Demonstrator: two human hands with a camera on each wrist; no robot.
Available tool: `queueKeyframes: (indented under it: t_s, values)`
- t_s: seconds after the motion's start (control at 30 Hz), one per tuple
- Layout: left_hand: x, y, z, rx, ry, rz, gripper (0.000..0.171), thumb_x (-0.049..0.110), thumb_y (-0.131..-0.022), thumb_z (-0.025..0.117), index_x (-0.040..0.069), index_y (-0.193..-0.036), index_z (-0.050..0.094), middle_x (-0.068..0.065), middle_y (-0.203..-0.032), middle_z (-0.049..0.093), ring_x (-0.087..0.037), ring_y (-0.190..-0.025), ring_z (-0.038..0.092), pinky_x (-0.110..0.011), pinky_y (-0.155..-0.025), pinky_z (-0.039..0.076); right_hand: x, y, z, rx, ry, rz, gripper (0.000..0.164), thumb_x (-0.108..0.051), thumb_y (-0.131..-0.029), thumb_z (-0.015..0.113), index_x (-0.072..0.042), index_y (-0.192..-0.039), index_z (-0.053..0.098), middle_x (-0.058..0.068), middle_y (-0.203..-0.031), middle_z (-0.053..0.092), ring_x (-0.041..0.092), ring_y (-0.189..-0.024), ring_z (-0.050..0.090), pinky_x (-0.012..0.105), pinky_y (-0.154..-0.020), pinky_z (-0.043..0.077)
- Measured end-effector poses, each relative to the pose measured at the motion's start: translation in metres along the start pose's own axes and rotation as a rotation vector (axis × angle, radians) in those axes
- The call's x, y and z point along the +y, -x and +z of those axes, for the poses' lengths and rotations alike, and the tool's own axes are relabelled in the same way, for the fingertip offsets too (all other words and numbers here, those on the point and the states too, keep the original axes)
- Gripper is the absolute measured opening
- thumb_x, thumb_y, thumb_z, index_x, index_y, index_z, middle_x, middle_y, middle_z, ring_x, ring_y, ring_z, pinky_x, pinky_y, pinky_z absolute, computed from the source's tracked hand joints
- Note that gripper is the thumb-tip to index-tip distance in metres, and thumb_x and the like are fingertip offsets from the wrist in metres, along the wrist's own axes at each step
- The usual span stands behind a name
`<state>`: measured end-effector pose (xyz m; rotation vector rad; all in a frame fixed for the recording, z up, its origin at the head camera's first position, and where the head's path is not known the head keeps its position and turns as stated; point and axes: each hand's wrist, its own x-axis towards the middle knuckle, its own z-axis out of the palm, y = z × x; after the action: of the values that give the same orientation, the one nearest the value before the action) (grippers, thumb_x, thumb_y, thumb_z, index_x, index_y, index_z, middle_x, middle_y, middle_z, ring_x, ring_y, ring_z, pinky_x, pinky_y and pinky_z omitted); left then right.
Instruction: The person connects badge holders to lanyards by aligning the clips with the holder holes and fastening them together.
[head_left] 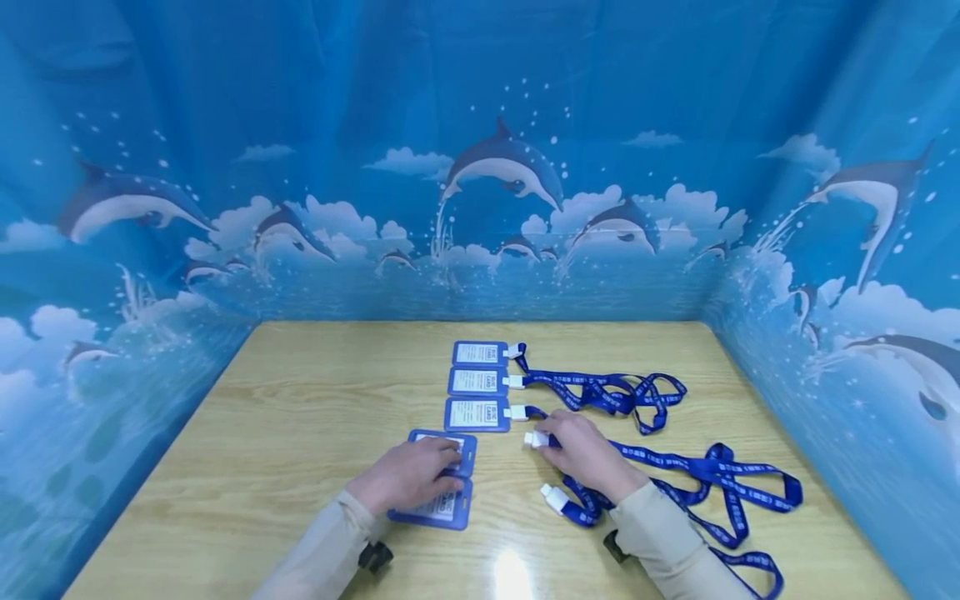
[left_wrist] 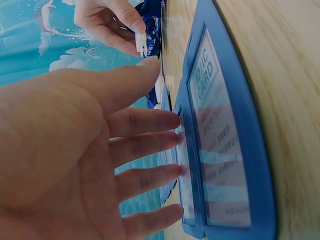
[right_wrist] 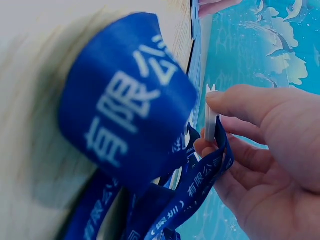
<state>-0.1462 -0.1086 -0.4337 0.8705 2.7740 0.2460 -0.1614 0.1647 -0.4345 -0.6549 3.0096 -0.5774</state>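
Observation:
My left hand (head_left: 411, 477) lies over two blue card holders, its fingers straight. In the left wrist view the fingertips (left_wrist: 172, 120) touch the face of the farther card holder (head_left: 439, 434). The nearer card holder (head_left: 442, 515), with a white ID card insert, lies flat against it on the table. My right hand (head_left: 588, 454) pinches the white plastic clip (right_wrist: 210, 117) of a blue lanyard (right_wrist: 200, 180) between thumb and fingers. That clip is held to the right of the farther holder, apart from it. Another lanyard's white clip (head_left: 555, 498) lies just below the right hand.
Behind the hands, three blue card holders (head_left: 477, 414) lie in a column, each joined to a lanyard trailing right. Loose lanyard straps (head_left: 720, 475) sprawl over the right side of the wooden table (head_left: 322, 383). A dolphin-print curtain (head_left: 360, 275) surrounds the table's back and sides.

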Motion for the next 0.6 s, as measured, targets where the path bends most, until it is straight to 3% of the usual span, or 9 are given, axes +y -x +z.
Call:
queueKeyframes:
  t_s: [0.6]
  values:
    - [0.0060,-0.0071,0.0017,-0.036,-0.022,0.034,0.055,0.053,-0.090,0.048,0.018,-0.132,0.052,-0.004,-0.143,0.042,-0.025,-0.131,0.039,-0.048,-0.105,0.036,0.0048,-0.0013,0.0031,-0.031,0.008,-0.033,0.032,-0.020,-0.082,0.070,-0.010,-0.112,0.066,0.001,-0.101,0.062,0.012,-0.088,0.059,0.025,-0.074,0.053]
